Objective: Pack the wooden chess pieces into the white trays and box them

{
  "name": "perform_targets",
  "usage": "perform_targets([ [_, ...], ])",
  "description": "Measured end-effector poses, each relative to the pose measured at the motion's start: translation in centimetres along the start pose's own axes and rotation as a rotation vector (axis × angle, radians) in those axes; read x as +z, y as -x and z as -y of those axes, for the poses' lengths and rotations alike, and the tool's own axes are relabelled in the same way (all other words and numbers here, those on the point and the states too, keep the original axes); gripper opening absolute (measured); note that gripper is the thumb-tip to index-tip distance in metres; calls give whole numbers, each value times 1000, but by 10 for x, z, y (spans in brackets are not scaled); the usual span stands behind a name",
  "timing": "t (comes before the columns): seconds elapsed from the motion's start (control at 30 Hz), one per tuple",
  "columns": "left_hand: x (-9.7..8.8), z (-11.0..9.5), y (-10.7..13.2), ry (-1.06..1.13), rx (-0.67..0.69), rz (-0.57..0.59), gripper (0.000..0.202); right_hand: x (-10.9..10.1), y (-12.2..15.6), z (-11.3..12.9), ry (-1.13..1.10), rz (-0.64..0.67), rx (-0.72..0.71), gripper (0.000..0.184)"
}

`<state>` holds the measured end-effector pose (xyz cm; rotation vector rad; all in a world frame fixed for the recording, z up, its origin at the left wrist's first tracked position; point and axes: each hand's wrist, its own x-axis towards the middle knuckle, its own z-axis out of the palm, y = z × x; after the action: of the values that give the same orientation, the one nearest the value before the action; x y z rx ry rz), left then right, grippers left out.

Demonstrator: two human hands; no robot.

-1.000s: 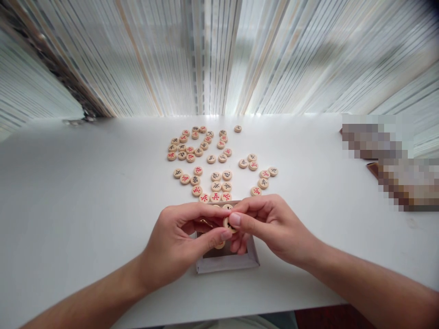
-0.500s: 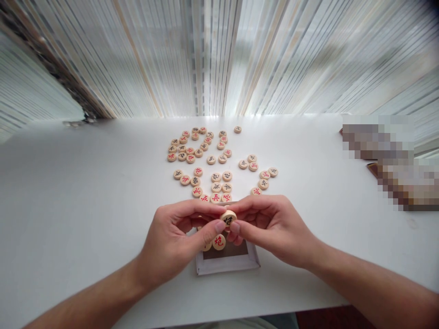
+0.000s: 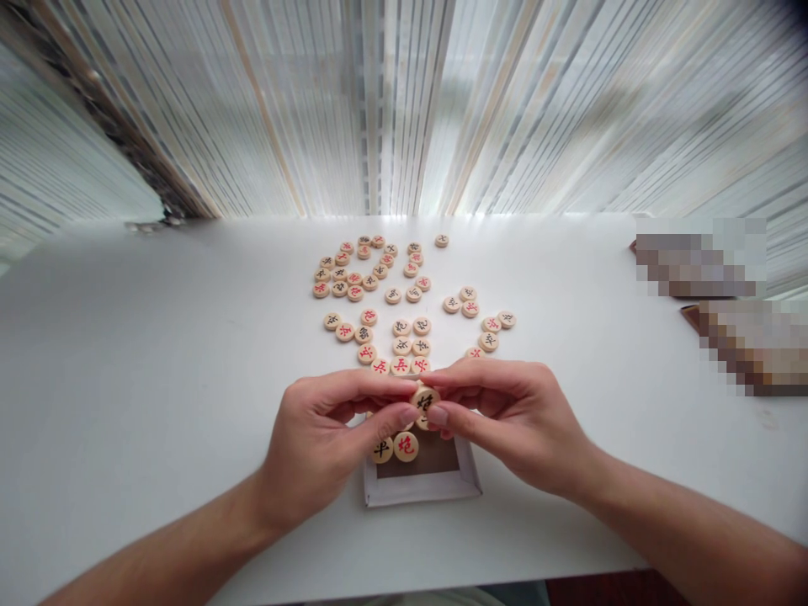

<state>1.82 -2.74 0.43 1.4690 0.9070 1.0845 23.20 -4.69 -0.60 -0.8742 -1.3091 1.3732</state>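
Between the fingertips of my left hand (image 3: 337,429) and my right hand (image 3: 498,421) is a round wooden Chinese chess piece (image 3: 425,399) with a black character. Both hands pinch it from the sides, its face tilted towards me. Beneath it stands a shallow box (image 3: 422,492) with pale walls and a brown bottom. Inside the box lie a red-marked piece (image 3: 406,447) and a black-marked piece (image 3: 382,449) side by side. More pieces in the box's far part are mostly hidden by my hands.
Many more chess pieces (image 3: 354,293) with red or black characters lie scattered on the white table (image 3: 189,379) beyond the box. Two blurred-out brown objects (image 3: 751,345) rest at the right. A striped curtain (image 3: 404,101) hangs behind the table.
The held piece has been turned slightly, so more of its marked face shows. Both hands stay over the box. The whole view has shifted a little.
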Motion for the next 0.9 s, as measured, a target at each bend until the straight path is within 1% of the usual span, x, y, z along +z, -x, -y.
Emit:
perform_targets([
  [0.1, 0, -2, -1, 58, -11, -17, 28, 1, -1, 0, -141, 13, 105, 28],
  [0.2, 0, -1, -1, 82, -20, -24, 29, 1, -3, 2, -229, 21, 176, 31],
  [0.37, 1, 2, 1, 144, -95, 60, 33, 0, -4, 5, -279, 38, 254, 32],
  [0.5, 1, 1, 1, 166, -140, 71, 32, -1, -4, 3, -306, 78, 250, 29],
  [0.6, 1, 0, 0, 228, -181, 97, 29, -2, -4, 1, -332, 95, 223, 25],
  [0.73, 2, -1, -1, 290, -194, 128, 29, -2, -5, 1, -337, 80, 221, 24],
  [0.9, 2, -3, -3, 303, -188, 174, 29, 0, -7, 5, -314, 29, 228, 28],
])
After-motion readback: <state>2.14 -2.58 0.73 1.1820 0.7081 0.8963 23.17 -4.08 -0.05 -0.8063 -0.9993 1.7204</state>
